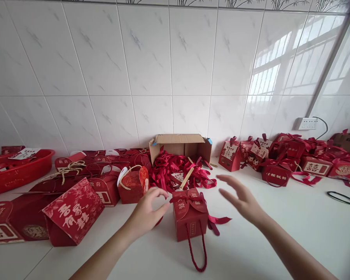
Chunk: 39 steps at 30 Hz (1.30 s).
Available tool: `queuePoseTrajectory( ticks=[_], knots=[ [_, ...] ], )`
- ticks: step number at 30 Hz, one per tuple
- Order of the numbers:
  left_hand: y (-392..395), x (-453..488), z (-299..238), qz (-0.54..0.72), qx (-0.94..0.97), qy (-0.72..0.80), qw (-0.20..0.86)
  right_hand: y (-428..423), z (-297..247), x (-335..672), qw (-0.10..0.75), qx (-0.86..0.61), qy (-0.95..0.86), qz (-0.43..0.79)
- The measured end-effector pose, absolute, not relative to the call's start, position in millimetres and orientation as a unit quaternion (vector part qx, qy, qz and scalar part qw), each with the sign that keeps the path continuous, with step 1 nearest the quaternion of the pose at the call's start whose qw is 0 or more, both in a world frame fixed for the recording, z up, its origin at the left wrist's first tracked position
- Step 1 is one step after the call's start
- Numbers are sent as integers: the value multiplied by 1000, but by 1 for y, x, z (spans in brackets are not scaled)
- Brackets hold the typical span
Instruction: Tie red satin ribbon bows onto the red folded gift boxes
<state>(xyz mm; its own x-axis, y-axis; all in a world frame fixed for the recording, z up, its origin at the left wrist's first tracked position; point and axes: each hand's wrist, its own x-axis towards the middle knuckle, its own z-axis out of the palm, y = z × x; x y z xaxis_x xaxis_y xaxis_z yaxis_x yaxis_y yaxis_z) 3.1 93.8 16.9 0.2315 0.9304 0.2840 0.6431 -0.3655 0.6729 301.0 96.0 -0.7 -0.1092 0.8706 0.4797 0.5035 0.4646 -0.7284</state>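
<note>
A red gift box (190,223) with gold lettering stands on the white table in front of me. A ribbon is tied across its folded top, and a twisted rope handle (203,256) hangs down its near side. My left hand (147,210) is just left of the box, fingers curved and apart, with nothing in it. To the right and a little above the box, my right hand (239,196) is also open and empty. A loose ribbon end (221,220) lies right of the box. Behind it, a cardboard box (177,139) on its side spills a heap of red ribbons (166,171).
Several red gift boxes crowd the left, including a slant-topped one (76,212) and one with a cord handle (131,190). A red plastic basin (23,177) sits far left. More tied boxes (277,171) line the right, near a black loop (342,198). A tiled wall rises behind.
</note>
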Motion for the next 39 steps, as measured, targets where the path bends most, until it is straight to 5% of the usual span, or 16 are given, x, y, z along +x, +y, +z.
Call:
queuePoseTrajectory(
  ticks=[8, 25, 34, 39],
  knots=[
    [107, 40, 6, 386, 704, 488, 343, 104, -1, 245, 304, -325, -872, 204],
    [105, 36, -11, 436, 663, 498, 349, 106, -5, 251, 334, -369, -828, 258],
    [110, 30, -14, 363, 631, 560, 395, 115, -18, 260, 362, -481, -640, 477],
    [107, 32, -5, 313, 624, 485, 526, 113, -19, 259, 335, -453, -601, 567]
  ],
)
